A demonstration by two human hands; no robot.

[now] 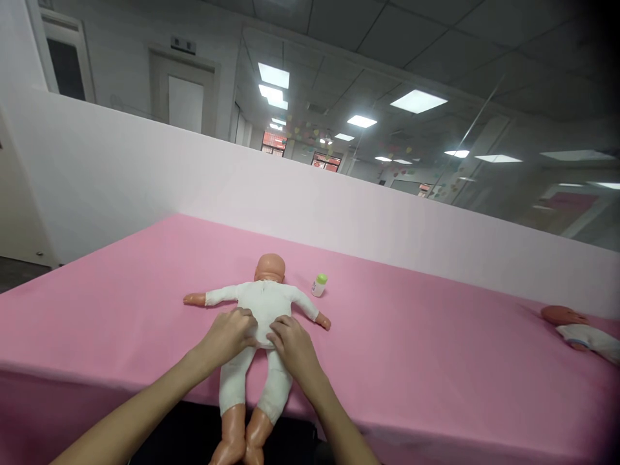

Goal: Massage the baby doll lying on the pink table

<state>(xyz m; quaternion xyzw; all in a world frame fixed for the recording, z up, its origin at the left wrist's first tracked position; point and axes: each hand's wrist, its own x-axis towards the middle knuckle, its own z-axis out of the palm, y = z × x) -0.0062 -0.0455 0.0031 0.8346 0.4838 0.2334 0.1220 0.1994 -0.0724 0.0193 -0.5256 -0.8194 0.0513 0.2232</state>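
A baby doll [266, 303] with a white cloth body lies face down on the pink table, arms spread and feet hanging over the near edge. My left hand [235, 332] rests on the left side of its lower back, fingers curled and pressed into the cloth. On the opposite side, my right hand [289, 339] grips the lower back in the same way, with bent fingers and the thumb close to them. Part of the doll's waist is hidden under my hands. Beside its head stands a small white bottle with a green cap [320, 285].
The pink-covered table [411, 349] runs wide to the right, where a second doll [576, 329] lies at the far end. A white low wall [300, 200] with glass above closes off the back. The table's front edge is close to me.
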